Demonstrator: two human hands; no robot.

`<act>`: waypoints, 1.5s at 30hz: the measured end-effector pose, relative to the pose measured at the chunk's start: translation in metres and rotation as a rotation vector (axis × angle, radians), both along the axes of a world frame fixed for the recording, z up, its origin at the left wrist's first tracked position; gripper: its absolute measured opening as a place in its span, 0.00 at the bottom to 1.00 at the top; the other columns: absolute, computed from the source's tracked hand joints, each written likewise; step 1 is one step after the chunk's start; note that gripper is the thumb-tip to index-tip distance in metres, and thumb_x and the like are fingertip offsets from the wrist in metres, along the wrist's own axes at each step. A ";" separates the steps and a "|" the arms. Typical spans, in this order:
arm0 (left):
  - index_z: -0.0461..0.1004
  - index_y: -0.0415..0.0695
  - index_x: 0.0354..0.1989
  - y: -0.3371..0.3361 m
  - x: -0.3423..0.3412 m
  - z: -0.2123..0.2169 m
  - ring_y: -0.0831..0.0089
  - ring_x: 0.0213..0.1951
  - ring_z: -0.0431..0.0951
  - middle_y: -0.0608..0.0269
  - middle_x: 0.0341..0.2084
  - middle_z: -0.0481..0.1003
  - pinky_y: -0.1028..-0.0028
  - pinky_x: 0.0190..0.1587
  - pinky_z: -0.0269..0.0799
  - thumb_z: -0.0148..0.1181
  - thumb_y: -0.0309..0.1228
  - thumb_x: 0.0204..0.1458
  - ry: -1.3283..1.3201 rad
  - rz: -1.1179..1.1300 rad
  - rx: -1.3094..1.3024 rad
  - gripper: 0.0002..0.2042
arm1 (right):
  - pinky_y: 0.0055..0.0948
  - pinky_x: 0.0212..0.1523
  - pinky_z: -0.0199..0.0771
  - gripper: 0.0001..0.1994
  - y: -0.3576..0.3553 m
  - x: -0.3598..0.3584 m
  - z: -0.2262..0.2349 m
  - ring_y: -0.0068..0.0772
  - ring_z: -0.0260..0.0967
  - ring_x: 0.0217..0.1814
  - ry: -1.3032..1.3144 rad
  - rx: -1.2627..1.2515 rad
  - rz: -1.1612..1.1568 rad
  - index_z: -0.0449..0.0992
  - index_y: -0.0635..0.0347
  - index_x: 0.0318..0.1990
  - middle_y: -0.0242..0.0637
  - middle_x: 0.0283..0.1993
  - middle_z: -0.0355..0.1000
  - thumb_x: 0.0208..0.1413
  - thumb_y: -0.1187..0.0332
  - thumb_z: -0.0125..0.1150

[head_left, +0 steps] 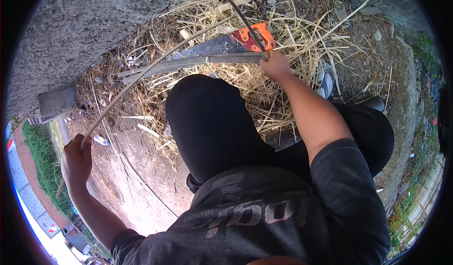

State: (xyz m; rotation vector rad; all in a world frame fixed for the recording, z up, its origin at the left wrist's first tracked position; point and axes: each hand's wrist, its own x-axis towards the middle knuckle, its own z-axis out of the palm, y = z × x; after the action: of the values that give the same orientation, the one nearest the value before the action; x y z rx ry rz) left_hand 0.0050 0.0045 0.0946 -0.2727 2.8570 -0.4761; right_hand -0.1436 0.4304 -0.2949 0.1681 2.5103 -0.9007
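Observation:
My left hand, out at the left, is closed around a long thin bamboo strip. The strip arches up and right, its far end meeting the dark blade near its upper part. In my right hand is the handle of a long, narrow knife, its blade pointing up and away. Behind the blade lies a handsaw with an orange handle. Greyish bamboo slats lie just below the saw, close to my right hand.
Pale bamboo shavings cover the ground ahead of my black-clad knees. A rough stone wall rises at the far left. Another thin strip and a crumpled plastic piece lie near my left arm. A concrete edge runs along the right.

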 end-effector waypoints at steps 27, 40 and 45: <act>0.67 0.43 0.30 -0.003 0.007 -0.017 0.49 0.21 0.71 0.50 0.19 0.70 0.54 0.24 0.62 0.51 0.43 0.64 0.014 -0.068 -0.090 0.16 | 0.46 0.52 0.73 0.16 -0.029 0.007 -0.032 0.49 0.76 0.48 0.127 -0.115 0.073 0.76 0.60 0.45 0.50 0.41 0.77 0.55 0.60 0.56; 0.68 0.43 0.35 -0.001 0.010 -0.021 0.47 0.31 0.76 0.52 0.27 0.73 0.51 0.30 0.68 0.55 0.41 0.61 0.112 -0.191 -0.148 0.13 | 0.47 0.45 0.74 0.12 -0.060 0.021 0.017 0.50 0.76 0.43 0.097 -0.285 0.367 0.74 0.60 0.39 0.48 0.36 0.77 0.54 0.62 0.58; 0.69 0.43 0.36 -0.005 0.020 -0.022 0.45 0.32 0.76 0.50 0.29 0.74 0.51 0.33 0.68 0.54 0.38 0.61 0.051 -0.064 -0.133 0.11 | 0.48 0.47 0.74 0.12 -0.005 0.014 -0.003 0.51 0.76 0.46 -0.116 -0.054 -0.042 0.75 0.59 0.41 0.49 0.37 0.77 0.54 0.62 0.57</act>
State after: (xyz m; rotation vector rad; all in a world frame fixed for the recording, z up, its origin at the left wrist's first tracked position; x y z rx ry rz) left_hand 0.0251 -0.0004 0.0725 -0.2201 2.8947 -0.6825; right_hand -0.1297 0.4253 -0.2974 0.2493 2.3816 -0.9463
